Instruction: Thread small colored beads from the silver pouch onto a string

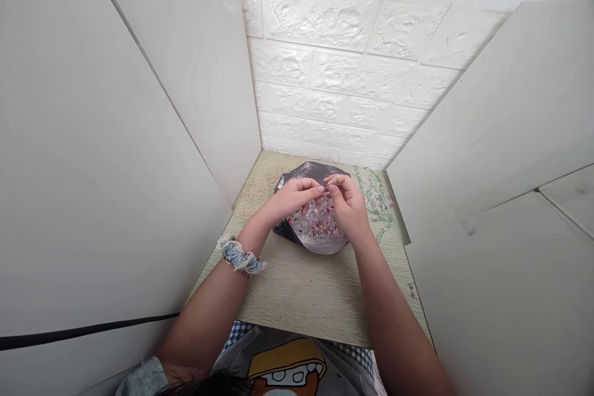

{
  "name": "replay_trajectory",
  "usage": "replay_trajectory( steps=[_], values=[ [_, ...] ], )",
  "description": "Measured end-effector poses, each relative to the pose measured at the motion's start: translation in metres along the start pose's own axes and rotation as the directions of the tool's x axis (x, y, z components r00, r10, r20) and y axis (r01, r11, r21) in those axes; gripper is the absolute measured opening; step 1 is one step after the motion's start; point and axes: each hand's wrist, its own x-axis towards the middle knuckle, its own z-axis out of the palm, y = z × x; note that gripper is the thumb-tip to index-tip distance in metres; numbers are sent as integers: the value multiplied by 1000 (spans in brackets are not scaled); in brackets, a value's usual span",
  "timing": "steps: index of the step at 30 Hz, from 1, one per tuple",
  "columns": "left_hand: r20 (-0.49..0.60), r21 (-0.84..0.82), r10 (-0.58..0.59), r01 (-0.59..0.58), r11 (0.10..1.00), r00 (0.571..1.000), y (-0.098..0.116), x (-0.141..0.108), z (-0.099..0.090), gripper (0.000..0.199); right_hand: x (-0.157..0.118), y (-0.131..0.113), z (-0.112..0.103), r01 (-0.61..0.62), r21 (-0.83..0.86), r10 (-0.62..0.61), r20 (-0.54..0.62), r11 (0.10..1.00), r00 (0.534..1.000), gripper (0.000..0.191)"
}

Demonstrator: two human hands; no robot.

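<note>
A person's left hand [292,198] and right hand [347,207] meet above the middle of a wood-grain tabletop [297,288], thumbs and fingertips [324,184] pinched closed; anything held between them is too small to make out. Below the hands, a heap of pink and clear beads [317,224] lies in a dark, shiny pouch [310,171] near the table's far edge. Strands of green beads [375,203] trail beside it toward the right edge, where small metal studs [411,289] sit. A frayed denim scrunchie [239,257] circles the left wrist. White side panels [139,136] and a white embossed-brick wall [334,74] enclose the table.
</note>
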Motion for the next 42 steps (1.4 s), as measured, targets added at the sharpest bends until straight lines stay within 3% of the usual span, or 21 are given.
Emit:
replay_trajectory(
  steps=[4, 7, 11, 15, 27, 31, 35, 39, 42],
  values=[
    [-57, -151, -24, 15, 988, 998, -1, 1, -2, 24, 2, 10, -9, -39, -268, 40, 0, 963, 999, 16],
    [-103, -224, -18, -6, 974, 994, -4, 1, -4, 24, -2, 22, -13, -20, -552, 89, 97, 834, 991, 20],
    [-137, -261, 8, -44, 964, 991, -7, 1, -5, 23, -10, 32, -11, -22, -747, 231, 177, 664, 957, 25],
    [-141, -260, 13, -49, 964, 990, -7, 1, -5, 23, -11, 33, -8, -26, -807, 282, 177, 590, 943, 24],
    [-137, -277, -22, -17, 961, 990, -4, 1, -4, 20, -7, 35, -1, -28, -769, 273, 192, 639, 943, 21],
    [-138, -220, -47, 16, 975, 989, -4, 0, -4, 18, -4, 26, 0, -39, -637, 194, 176, 770, 965, 18],
    [-151, -94, -91, 77, 993, 984, -1, -1, -2, 22, 2, 12, 1, -160, -167, 176, 84, 973, 981, 15],
    [-137, -4, -103, 103, 995, 985, 1, -2, -1, 27, 3, 7, 2, -269, 327, 247, 110, 906, 963, 20],
    [-155, 30, -72, 78, 997, 985, 1, -2, -1, 29, 3, 8, 3, -319, 463, 286, 143, 827, 947, 22]
  ],
)
